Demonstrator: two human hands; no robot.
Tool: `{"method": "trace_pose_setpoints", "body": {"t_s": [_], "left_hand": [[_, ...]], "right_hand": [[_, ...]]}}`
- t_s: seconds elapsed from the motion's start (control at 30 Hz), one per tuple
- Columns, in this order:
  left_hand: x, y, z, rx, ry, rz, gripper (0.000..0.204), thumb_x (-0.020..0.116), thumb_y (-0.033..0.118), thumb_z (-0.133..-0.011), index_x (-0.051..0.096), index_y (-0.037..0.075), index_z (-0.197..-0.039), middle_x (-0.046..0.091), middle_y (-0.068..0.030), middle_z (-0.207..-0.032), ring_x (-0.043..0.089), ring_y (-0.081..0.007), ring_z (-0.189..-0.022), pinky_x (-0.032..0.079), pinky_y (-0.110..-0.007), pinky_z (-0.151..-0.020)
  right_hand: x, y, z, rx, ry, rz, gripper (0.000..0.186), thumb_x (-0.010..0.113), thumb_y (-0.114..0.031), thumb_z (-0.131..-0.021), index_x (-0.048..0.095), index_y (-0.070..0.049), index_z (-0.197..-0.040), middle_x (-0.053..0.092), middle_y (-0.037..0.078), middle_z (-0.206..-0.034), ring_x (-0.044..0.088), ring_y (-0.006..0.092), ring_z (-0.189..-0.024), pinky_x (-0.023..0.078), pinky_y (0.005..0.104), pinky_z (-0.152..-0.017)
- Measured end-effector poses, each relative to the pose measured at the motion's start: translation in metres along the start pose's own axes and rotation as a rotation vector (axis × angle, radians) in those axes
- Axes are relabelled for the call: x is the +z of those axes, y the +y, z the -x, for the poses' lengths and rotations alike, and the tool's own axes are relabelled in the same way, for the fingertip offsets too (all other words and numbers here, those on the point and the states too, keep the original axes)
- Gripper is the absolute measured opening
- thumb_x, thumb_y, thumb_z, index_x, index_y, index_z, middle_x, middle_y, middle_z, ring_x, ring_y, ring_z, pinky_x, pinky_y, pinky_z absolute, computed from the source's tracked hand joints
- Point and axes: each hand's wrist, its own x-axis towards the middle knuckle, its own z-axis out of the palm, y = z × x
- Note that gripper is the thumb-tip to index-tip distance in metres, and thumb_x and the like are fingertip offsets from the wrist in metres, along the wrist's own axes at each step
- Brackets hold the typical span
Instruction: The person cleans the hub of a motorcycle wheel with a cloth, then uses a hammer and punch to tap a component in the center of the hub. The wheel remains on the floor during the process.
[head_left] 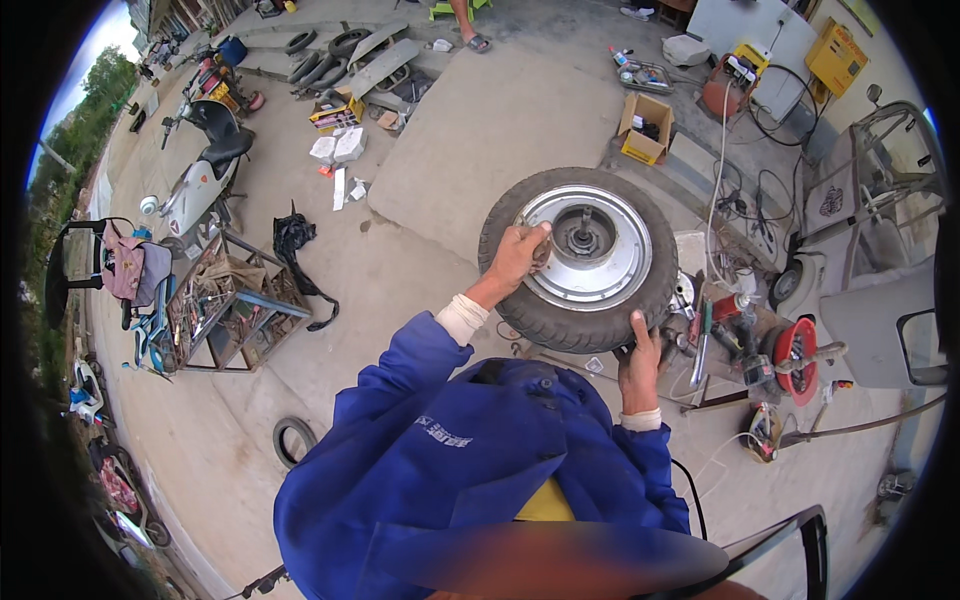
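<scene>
A wheel with a black tyre (652, 258) and silver rim (617, 265) lies almost face up in front of me, a hub with a central axle (584, 232) at its middle. My left hand (518, 258) is closed at the left edge of the rim, gripping the wheel; whether anything small is also in it I cannot make out. My right hand (640, 365) holds the tyre at its lower right, thumb up against the tread and the other fingers partly hidden. Just right of the wheel are metal tools (700, 350) and a red bowl of small parts (796, 360).
A scooter (190, 200) and a metal-framed tool rack (230, 300) stand left. A loose tyre (293, 440) lies lower left. Cardboard box (645, 130), red compressor (725, 90), hoses and a grey vehicle (860, 240) are right. Someone's leg (466, 25) shows at the top.
</scene>
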Motion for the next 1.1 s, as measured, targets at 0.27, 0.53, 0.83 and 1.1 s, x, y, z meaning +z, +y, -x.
{"method": "trace_pose_setpoints", "body": {"t_s": [0.27,0.53,0.83,1.1], "left_hand": [[0.036,-0.020,0.020,0.416,0.428,-0.544,0.048,0.061,0.035,-0.110,0.061,-0.004,-0.082,0.057,-0.0057,-0.068,0.053,-0.0174,-0.069,0.046,-0.037,-0.065],[-0.002,-0.013,-0.004,0.019,0.085,-0.085,0.045,0.063,0.031,-0.107,0.055,0.008,-0.069,0.048,0.0019,-0.060,0.041,-0.0082,-0.051,0.031,-0.028,-0.047],[0.018,-0.016,-0.004,0.168,0.350,-0.188,0.051,0.066,0.031,-0.106,0.054,0.007,-0.063,0.047,0.0030,-0.057,0.038,-0.0072,-0.051,0.028,-0.030,-0.048],[0.031,-0.030,0.006,0.569,0.434,-0.384,0.053,0.062,0.035,-0.109,0.057,0.002,-0.069,0.045,0.0046,-0.061,0.042,-0.0066,-0.063,0.036,-0.028,-0.057]], "right_hand": [[0.001,-0.001,0.003,-0.002,-0.003,0.042,0.077,0.075,-0.027,-0.100,0.035,0.002,-0.160,0.053,0.016,-0.151,0.060,0.0277,-0.129,0.054,0.0417,-0.103],[-0.003,0.004,0.000,0.006,0.014,0.025,0.080,0.079,-0.030,-0.097,0.037,-0.004,-0.160,0.056,0.014,-0.149,0.061,0.0275,-0.128,0.058,0.0415,-0.093],[0.003,0.001,0.003,-0.008,0.017,0.053,0.080,0.077,-0.030,-0.098,0.036,0.000,-0.160,0.056,0.016,-0.148,0.062,0.0288,-0.126,0.058,0.0427,-0.095],[0.002,0.003,-0.001,-0.057,-0.026,0.037,0.082,0.078,-0.029,-0.098,0.034,0.002,-0.160,0.053,0.019,-0.150,0.060,0.0295,-0.130,0.056,0.0408,-0.102]]}}
